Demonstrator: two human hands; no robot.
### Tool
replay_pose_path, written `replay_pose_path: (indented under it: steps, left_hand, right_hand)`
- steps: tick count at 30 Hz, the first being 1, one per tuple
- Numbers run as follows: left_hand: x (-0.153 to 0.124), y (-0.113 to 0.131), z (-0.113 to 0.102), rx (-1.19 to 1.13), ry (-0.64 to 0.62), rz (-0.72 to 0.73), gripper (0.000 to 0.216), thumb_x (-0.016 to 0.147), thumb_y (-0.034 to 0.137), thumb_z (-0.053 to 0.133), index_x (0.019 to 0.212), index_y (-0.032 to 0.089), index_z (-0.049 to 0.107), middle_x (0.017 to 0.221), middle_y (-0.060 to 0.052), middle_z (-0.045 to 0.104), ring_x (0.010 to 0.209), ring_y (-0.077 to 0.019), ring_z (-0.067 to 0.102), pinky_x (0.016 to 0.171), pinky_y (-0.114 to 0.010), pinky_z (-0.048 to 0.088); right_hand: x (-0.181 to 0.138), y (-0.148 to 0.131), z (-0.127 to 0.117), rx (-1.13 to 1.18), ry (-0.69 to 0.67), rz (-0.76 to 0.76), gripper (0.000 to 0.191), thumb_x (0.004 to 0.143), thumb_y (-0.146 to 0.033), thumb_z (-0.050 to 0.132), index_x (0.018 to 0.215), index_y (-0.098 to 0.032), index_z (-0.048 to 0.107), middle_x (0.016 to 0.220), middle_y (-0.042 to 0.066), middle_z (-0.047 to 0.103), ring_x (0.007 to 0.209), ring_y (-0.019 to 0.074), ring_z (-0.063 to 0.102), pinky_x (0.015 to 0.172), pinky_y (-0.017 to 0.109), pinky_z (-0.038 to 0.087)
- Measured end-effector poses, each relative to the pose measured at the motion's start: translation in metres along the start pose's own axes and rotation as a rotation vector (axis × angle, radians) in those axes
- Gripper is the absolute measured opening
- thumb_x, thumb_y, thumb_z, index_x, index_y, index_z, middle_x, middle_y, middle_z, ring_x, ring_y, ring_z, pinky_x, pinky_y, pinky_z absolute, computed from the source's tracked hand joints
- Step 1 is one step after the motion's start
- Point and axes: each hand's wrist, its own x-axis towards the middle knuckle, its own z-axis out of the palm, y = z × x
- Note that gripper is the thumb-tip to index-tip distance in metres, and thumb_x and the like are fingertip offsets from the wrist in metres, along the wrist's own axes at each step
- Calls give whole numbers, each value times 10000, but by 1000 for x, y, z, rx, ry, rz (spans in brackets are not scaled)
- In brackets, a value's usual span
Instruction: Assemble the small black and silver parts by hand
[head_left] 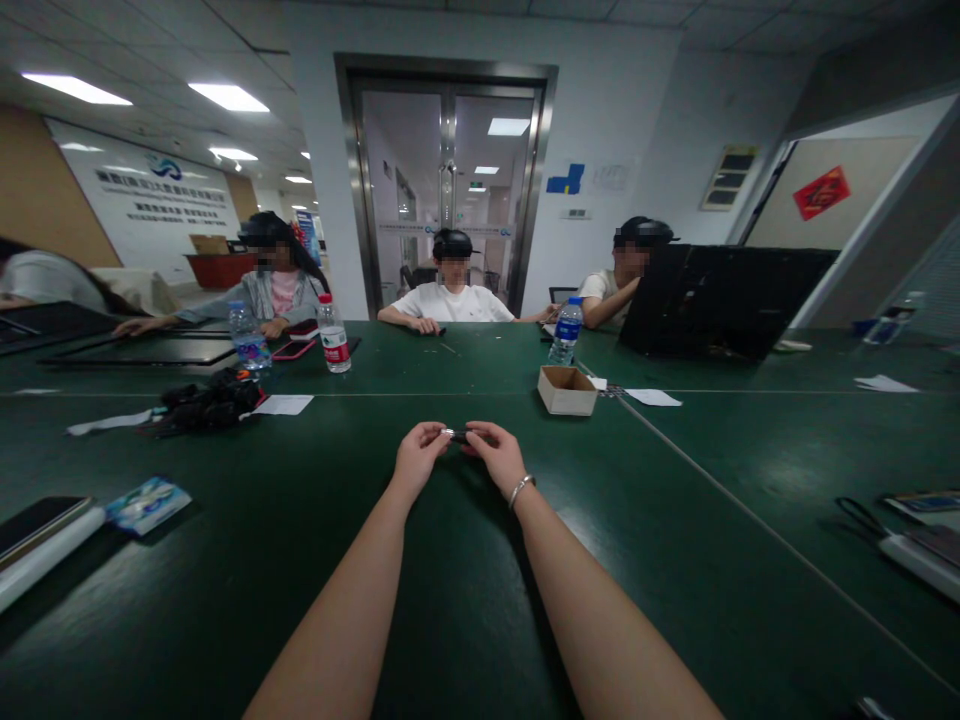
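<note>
Both my hands meet over the middle of the green table (465,600). Between them is a small, slim object (454,434), dark with a shiny silvery part; its kind is too small to make out. My left hand (418,462) pinches its left end between thumb and fingers. The right end sits in the fingertips of my right hand (498,455), which has a silver bangle (521,489) at the wrist. An open cardboard box (567,392) stands beyond my right hand.
Bottles (334,335) (565,332) stand farther back. A black bundle (214,400) and a blue-white packet (148,505) lie to the left, near a phone (41,525). Several people sit across the table. A large black panel (720,300) stands at the right.
</note>
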Motion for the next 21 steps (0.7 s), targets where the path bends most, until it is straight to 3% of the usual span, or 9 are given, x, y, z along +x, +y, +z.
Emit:
replay_pose_path:
  steps: [7, 15, 21]
  left_hand:
    - [0, 3, -3, -63, -4, -68, 368, 587, 307, 766, 853, 119, 596, 862, -83, 653, 777, -143, 621, 804, -335, 492]
    - [2, 2, -4, -67, -8, -103, 329, 609, 325, 755, 809, 117, 599, 842, -86, 653, 748, -136, 622, 769, -313, 503]
    - [2, 1, -7, -15, -71, -17, 341, 609, 325, 742, 864, 151, 596, 871, -60, 651, 791, -138, 611, 760, -297, 492]
  right_hand:
    - [2, 1, -4, 111, -34, 23, 416, 522, -318, 761, 890, -168, 638, 808, 19, 631, 726, 150, 636, 793, 373, 534]
    - [1, 0, -8, 15, -52, 8, 392, 538, -281, 754, 893, -182, 621, 882, 40, 657, 775, 167, 645, 825, 375, 508]
    - [1, -1, -7, 94, -71, 37, 393, 540, -278, 755, 895, -181, 620, 865, 26, 643, 743, 159, 652, 811, 368, 518]
